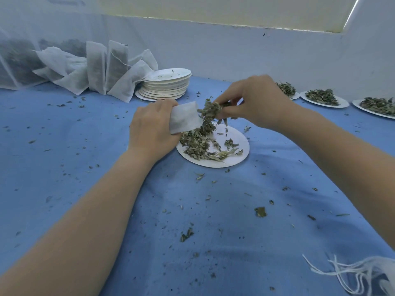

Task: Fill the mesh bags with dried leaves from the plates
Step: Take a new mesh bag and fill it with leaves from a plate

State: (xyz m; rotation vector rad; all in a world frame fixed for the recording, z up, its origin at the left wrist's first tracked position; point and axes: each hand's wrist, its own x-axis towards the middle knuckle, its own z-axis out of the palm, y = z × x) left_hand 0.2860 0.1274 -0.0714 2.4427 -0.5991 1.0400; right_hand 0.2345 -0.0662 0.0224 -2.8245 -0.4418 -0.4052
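Between the hands, the mesh bag is plain white and the dried leaves a dull grey-green. The plate beneath them is white. The bench covering is blue, speckled with dark green crumbs.

Two bare forearms enter from the lower corners of the frame, neither covered by a sleeve, cuff or glove as far as the picture reaches. The bare left hand sits left of centre, the bare right hand just right of centre. No ring, watch, bracelet or band shows on either wrist or on the visible fingers, and the nails are hidden
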